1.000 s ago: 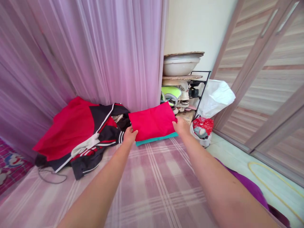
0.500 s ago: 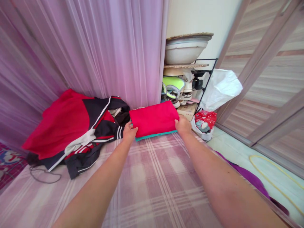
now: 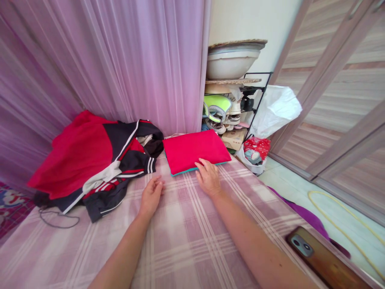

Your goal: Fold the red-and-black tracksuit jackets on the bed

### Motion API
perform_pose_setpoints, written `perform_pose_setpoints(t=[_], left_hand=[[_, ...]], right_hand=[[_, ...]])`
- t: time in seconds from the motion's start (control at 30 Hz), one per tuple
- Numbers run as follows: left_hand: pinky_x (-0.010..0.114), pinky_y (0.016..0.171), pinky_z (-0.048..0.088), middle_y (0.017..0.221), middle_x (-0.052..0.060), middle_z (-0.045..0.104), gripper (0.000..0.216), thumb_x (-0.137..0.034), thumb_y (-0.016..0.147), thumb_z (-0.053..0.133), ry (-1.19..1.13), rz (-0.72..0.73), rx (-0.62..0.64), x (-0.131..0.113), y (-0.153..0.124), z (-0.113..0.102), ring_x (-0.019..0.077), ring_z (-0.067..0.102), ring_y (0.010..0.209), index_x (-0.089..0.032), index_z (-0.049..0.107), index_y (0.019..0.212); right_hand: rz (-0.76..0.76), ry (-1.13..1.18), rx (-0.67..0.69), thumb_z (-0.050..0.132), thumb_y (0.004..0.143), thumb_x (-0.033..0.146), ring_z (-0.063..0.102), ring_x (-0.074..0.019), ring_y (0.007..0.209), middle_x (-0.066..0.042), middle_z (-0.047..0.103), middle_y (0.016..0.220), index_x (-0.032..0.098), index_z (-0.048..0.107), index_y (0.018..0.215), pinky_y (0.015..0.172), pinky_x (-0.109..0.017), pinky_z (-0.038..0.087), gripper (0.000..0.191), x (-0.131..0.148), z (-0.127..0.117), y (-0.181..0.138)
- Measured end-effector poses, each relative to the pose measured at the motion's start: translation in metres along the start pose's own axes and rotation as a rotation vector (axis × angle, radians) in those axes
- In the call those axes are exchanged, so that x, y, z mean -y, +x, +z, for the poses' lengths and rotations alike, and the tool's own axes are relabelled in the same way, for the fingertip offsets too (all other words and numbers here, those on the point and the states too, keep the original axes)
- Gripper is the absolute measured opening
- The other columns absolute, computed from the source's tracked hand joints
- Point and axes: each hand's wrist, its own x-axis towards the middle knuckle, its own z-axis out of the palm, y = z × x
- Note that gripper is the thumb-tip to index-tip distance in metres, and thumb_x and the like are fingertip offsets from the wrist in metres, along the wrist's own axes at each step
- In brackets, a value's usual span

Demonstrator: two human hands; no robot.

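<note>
Both forearms reached forward over the plaid sheet [image 3: 192, 241]. I noted the right hand [image 3: 208, 178] lying palm down, fingers loosely spread, holding nothing; its fingertips [image 3: 201, 163] touched the near edge of the red cloth [image 3: 195, 150]. The left hand [image 3: 151, 194] lay apart from the cloth, slack and open, fingers slightly curled, resting on the sheet and gripping nothing.

The red cloth was folded into a flat rectangle, smooth on top, corners fairly square. It lay at the far end of the sheet, close to the curtain [image 3: 120, 60], on top of a teal cloth [image 3: 183, 171] of which only a thin strip showed along the near edge.

Just left of the stack sat a loose heap of clothes [image 3: 96, 156], red, black and white, unfolded. A phone [image 3: 326, 263] lay on the sheet by my right forearm. Beyond the cloth stood a shoe rack [image 3: 237, 108] with a basin [image 3: 231, 60] on top.
</note>
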Motion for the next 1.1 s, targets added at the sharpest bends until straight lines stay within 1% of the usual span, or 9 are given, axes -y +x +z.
perform_pose_setpoints(t=[0.13,0.37,0.43,0.53,0.63,0.7,0.8,0.97,1.1], left_hand=[[0.027,0.061,0.054,0.086,0.002,0.068,0.054,-0.058,0.070,0.071,-0.056,0.015,-0.073,-0.003,-0.023,-0.009,0.0147,0.064,0.071,-0.019,0.063,0.107],[0.024,0.058,0.052,0.083,0.002,0.068,0.047,-0.052,0.068,0.075,-0.209,-0.028,-0.107,-0.012,-0.050,-0.018,0.0138,0.065,0.070,-0.019,0.067,0.100],[0.024,0.058,0.052,0.081,0.001,0.068,0.046,-0.050,0.067,0.078,-0.293,-0.058,-0.097,-0.012,-0.057,-0.023,0.0136,0.065,0.069,-0.018,0.068,0.098],[0.022,0.059,0.053,0.082,0.001,0.069,0.043,-0.043,0.066,0.083,-0.463,-0.137,-0.041,-0.014,-0.070,-0.033,0.0119,0.066,0.069,-0.018,0.069,0.098],[0.021,0.064,0.055,0.088,0.002,0.071,0.033,-0.033,0.072,0.081,-0.641,-0.238,0.014,-0.017,-0.083,-0.046,0.0108,0.068,0.072,-0.019,0.069,0.099],[0.022,0.068,0.056,0.090,0.003,0.073,0.025,-0.029,0.078,0.077,-0.722,-0.285,0.026,-0.017,-0.092,-0.054,0.0111,0.069,0.075,-0.019,0.069,0.100],[0.023,0.071,0.058,0.092,0.004,0.074,0.020,-0.026,0.083,0.071,-0.768,-0.312,0.031,-0.017,-0.105,-0.062,0.0115,0.070,0.077,-0.019,0.068,0.101],[0.024,0.072,0.058,0.091,0.005,0.074,0.016,-0.023,0.085,0.069,-0.806,-0.329,0.011,-0.019,-0.129,-0.067,0.0120,0.070,0.076,-0.018,0.069,0.099],[0.025,0.073,0.058,0.093,0.005,0.074,0.016,-0.024,0.086,0.069,-0.799,-0.322,0.002,-0.022,-0.152,-0.074,0.0121,0.070,0.077,-0.018,0.070,0.100]], right_hand=[[0.045,-0.008,-0.007,0.045,0.092,0.021,0.052,-0.0243,0.120,-0.014,0.060,0.131,0.018,0.066,0.121,0.101,-0.040,0.039,0.036,0.007,0.001,-0.014],[0.207,0.093,-0.084,0.045,0.086,0.021,0.058,-0.0245,0.108,-0.012,0.065,0.114,0.019,0.071,0.109,0.097,-0.041,0.045,0.034,0.014,-0.002,-0.037],[0.251,0.136,-0.075,0.044,0.085,0.020,0.059,-0.0241,0.105,-0.011,0.067,0.108,0.020,0.071,0.106,0.096,-0.041,0.047,0.034,0.020,-0.003,-0.046],[0.318,0.188,-0.039,0.043,0.084,0.021,0.062,-0.0233,0.100,-0.009,0.070,0.102,0.020,0.070,0.103,0.094,-0.040,0.049,0.034,0.031,-0.006,-0.059],[0.366,0.237,-0.019,0.041,0.084,0.023,0.064,-0.0235,0.098,-0.010,0.071,0.101,0.019,0.071,0.100,0.091,-0.039,0.051,0.034,0.041,-0.010,-0.070],[0.373,0.263,0.002,0.040,0.084,0.024,0.065,-0.0235,0.097,-0.011,0.072,0.100,0.019,0.071,0.099,0.091,-0.038,0.051,0.034,0.048,-0.014,-0.076],[0.359,0.275,0.050,0.040,0.082,0.022,0.066,-0.0232,0.095,-0.010,0.073,0.099,0.018,0.072,0.095,0.090,-0.038,0.051,0.034,0.057,-0.021,-0.083],[0.349,0.279,0.069,0.044,0.081,0.021,0.066,-0.0205,0.092,-0.006,0.074,0.094,0.022,0.073,0.091,0.088,-0.035,0.052,0.031,0.069,-0.037,-0.097],[0.326,0.309,0.084,0.044,0.081,0.021,0.067,-0.0203,0.091,-0.006,0.074,0.093,0.022,0.073,0.091,0.087,-0.034,0.052,0.031,0.080,-0.054,-0.116]])
